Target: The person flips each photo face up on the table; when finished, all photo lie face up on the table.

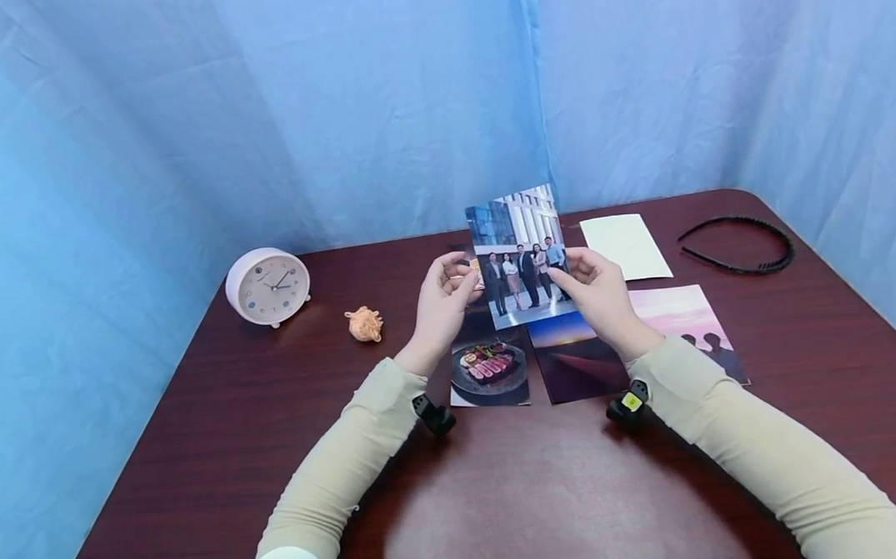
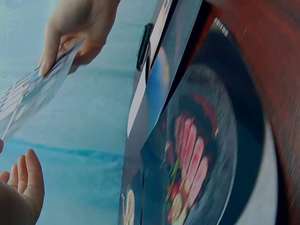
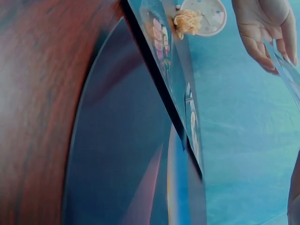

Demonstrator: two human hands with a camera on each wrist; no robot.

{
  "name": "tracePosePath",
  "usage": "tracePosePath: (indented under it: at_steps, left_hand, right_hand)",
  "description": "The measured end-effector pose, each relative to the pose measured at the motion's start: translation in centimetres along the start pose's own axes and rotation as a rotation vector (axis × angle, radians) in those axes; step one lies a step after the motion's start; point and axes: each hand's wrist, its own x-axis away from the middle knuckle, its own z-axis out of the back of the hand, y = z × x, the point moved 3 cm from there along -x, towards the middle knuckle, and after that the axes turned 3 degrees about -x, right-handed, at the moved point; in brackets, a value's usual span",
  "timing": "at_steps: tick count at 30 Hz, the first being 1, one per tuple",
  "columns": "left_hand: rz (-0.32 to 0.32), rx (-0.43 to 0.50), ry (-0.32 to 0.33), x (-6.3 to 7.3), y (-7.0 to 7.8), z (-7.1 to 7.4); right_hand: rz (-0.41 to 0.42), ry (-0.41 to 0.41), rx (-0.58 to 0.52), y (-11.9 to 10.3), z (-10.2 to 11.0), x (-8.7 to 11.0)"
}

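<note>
A photo of several people in front of a building (image 1: pixel 520 255) is held up above the table, slightly tilted. My right hand (image 1: pixel 602 298) pinches its lower right edge, thumb on the front and fingers behind. My left hand (image 1: pixel 445 300) is at its left edge, fingers loosely spread and thumb tip close to the edge; whether it touches is unclear. Beneath lie a photo of sliced meat on a plate (image 1: pixel 489 368), a dark sunset photo (image 1: pixel 575 361) and a pink-sky photo with silhouettes (image 1: pixel 683 323). My left hand and the raised photo mostly hide another photo (image 1: pixel 460 306).
A white sheet (image 1: pixel 627 247) and a black headband (image 1: pixel 781 257) lie at the back right of the dark red table (image 1: pixel 502 494). On the left are a round white alarm clock (image 1: pixel 271 287) and a peach-coloured, scrunchie-like bundle (image 1: pixel 364 324). Blue curtains (image 1: pixel 380 107) hang behind.
</note>
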Motion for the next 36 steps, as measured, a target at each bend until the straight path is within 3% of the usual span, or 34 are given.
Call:
tracePosePath:
  at_steps: [7, 12, 16, 23, 28, 32, 36]
  left_hand:
    - [-0.014, -0.147, -0.082, 0.8, -0.8, -1.8]
    - [0.028, -0.131, -0.14, 1.4, -1.1, -2.7]
    - [0.025, -0.129, -0.143, 1.7, -1.1, -3.1]
    - [0.028, -0.19, -0.108, 1.6, -1.2, -3.0]
    - [0.062, -0.157, -0.059, 1.2, -1.8, -2.9]
    - [0.088, -0.118, -0.025, 0.7, -2.0, -2.7]
    - [0.101, -0.098, -0.01, 0.4, -2.0, -2.5]
  right_hand:
    - [-0.026, 0.133, -0.096, 0.4, -0.1, -0.1]
    - [-0.029, 0.177, -0.148, 0.4, -0.2, -0.2]
    - [-0.03, 0.178, -0.182, 0.4, -0.2, -0.3]
    - [-0.052, 0.153, -0.185, 0.5, -0.2, -0.3]
    - [-0.117, 0.105, -0.149, 0.8, 0.0, -0.2]
    - [-0.17, 0.023, -0.075, 1.0, 0.5, -0.2]
    - [-0.191, -0.081, -0.075, 1.0, 0.8, -0.2]
